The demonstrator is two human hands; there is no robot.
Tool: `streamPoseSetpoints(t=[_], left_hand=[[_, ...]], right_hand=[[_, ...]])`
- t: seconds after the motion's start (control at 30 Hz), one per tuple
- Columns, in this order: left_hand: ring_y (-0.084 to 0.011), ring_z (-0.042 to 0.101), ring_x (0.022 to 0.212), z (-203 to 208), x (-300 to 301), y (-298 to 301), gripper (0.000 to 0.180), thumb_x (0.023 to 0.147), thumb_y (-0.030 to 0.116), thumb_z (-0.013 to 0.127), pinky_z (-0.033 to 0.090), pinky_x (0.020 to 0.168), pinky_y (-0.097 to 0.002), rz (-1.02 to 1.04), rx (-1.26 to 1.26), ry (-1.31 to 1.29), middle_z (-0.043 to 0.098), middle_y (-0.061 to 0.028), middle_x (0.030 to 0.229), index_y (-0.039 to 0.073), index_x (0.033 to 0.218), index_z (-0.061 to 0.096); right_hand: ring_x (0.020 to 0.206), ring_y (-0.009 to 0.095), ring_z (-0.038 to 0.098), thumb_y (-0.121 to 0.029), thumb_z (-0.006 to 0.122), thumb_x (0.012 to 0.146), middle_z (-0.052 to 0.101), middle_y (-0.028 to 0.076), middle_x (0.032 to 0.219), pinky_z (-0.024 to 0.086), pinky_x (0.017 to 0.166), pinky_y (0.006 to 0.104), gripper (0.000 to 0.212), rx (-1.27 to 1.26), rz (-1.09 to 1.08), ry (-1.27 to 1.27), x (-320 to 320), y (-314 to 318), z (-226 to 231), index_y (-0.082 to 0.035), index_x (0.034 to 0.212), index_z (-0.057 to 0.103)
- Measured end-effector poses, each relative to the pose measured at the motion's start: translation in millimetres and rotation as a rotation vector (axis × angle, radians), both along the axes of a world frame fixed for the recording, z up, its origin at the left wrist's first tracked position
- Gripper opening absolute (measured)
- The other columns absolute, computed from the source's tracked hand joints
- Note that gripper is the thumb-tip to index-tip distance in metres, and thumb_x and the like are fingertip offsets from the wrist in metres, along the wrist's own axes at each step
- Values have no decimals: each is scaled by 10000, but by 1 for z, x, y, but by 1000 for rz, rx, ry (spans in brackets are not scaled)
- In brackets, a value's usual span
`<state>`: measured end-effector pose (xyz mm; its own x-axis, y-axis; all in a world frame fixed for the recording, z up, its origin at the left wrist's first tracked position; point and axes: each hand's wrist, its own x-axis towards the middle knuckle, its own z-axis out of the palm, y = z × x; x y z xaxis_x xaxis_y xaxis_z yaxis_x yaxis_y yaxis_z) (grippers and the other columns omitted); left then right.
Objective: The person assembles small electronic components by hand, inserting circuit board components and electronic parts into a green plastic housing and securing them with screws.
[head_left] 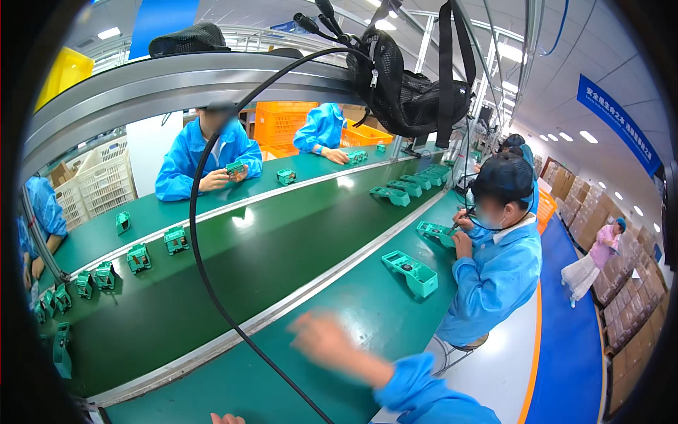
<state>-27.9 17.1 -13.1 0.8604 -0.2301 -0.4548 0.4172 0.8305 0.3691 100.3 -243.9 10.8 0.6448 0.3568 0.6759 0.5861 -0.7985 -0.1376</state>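
Observation:
My right hand [328, 340] reaches over the green bench top, its blue-sleeved forearm coming in from the lower right. Motion blurs its fingers, so whether anything is in them cannot be made out. Of my left hand [227, 419], only some fingertips rise above the lower edge; the rest is out of the picture. Nearest beyond my right hand lies a green plastic housing [411, 272] with a dark round part in it. A similar green housing [436, 232] is being worked on with a thin tool by the co-worker at my right.
A green conveyor belt [282, 237] runs beside the bench, carrying several green housings [390, 195] and smaller green assemblies [139, 258]. A black cable [200, 261] hangs across the view. Overhead, a black mesh bag [406, 92] hangs by a metal beam [212, 71]. Co-workers [212, 152] sit opposite.

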Motion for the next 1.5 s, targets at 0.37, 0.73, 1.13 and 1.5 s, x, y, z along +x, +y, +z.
streamPoseSetpoints(t=[0.37, 0.73, 1.13, 1.5], left_hand=[[-202, 537, 857, -13, 8, 2, 299, 879, 326, 341, 446, 770, -332, 270, -250, 16, 554, -75, 890, 78, 918, 504], [-165, 550, 762, -16, 3, -10, 232, 875, 261, 404, 450, 701, -300, 239, -173, -57, 559, -64, 815, 57, 892, 512], [-163, 545, 747, -8, 8, -8, 64, 787, 54, 524, 439, 696, -270, 317, 151, -228, 569, -70, 776, 11, 806, 569], [-141, 524, 700, -11, 3, -4, 67, 777, 66, 538, 424, 652, -247, 276, 173, -212, 564, -57, 747, 19, 802, 578]], right_hand=[[844, 229, 475, -172, 556, 664, 499, 37, 914, 388, 686, 360, 141, -58, 569, 359, -78, 162, -10, -123, 791, 518], [796, 293, 504, -77, 564, 726, 530, 126, 836, 397, 720, 360, 74, 388, 662, 504, -72, 152, 8, -34, 783, 545], [761, 299, 517, -57, 580, 723, 534, 138, 817, 420, 684, 353, 70, 335, 664, 463, -60, 141, 9, -29, 783, 555], [720, 334, 509, -44, 531, 753, 520, 164, 798, 424, 643, 369, 61, 275, 656, 393, -60, 143, 3, 6, 786, 526]])
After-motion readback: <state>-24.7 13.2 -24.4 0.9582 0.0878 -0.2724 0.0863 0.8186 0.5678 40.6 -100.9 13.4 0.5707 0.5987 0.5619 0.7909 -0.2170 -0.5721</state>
